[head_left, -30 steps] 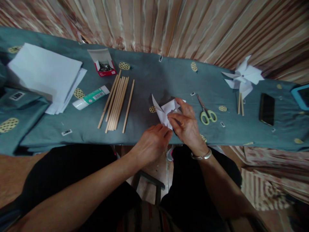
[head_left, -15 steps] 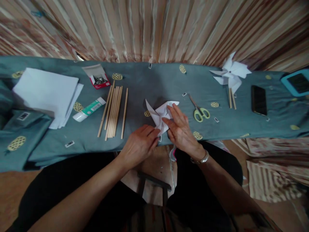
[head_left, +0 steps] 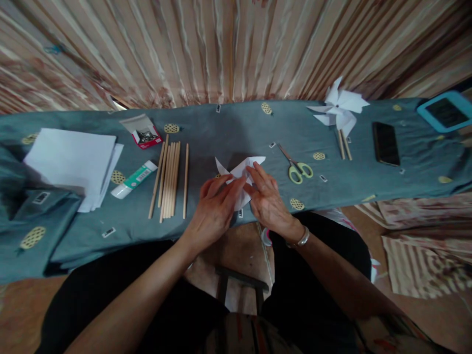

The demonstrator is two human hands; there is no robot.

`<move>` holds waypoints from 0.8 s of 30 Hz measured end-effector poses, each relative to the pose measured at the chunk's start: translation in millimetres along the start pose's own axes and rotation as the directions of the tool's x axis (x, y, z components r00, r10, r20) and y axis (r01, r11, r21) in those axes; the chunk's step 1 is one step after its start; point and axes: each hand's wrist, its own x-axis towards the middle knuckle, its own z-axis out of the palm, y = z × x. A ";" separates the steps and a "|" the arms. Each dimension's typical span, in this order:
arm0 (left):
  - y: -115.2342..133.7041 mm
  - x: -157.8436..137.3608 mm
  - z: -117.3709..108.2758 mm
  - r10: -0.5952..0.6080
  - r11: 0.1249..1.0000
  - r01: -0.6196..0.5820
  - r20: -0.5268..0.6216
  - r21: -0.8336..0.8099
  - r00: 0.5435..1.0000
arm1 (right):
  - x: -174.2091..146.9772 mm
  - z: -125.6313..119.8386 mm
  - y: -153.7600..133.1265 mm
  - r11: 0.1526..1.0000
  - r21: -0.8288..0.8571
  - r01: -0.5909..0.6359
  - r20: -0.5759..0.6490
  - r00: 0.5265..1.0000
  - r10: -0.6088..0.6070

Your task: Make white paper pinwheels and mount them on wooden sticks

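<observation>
Both hands met over a folded white paper point(head_left: 239, 174) near the front edge of the cloth-covered table point(head_left: 228, 128). The left hand point(head_left: 216, 209) and right hand point(head_left: 267, 199) hid the paper's lower half; only two upper points showed. Fingers of both hands lay extended and loosely spread on the sheet, pressing rather than clasping it; whether any fingertip pinched a flap could not be made out. Compared with the frame half a second earlier, the left hand had advanced onto the paper. Wooden sticks point(head_left: 169, 179) lay well to the left, scissors point(head_left: 297, 167) just to the right.
</observation>
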 end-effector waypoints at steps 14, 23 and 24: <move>-11.5 12.6 20.9 -0.004 1.000 0.004 -0.024 -0.029 1.000 | 2.9 -9.2 -1.9 0.998 -0.002 -0.064 0.048 0.997 0.064; -16.0 13.9 24.2 -0.008 0.999 0.007 -0.026 -0.047 1.000 | -0.8 -10.5 -3.7 0.984 0.090 -0.157 0.076 0.986 0.150; -16.2 13.6 24.2 -0.004 0.999 0.002 -0.028 -0.046 1.000 | -1.3 -10.8 -3.3 0.983 0.101 -0.156 0.080 0.986 0.149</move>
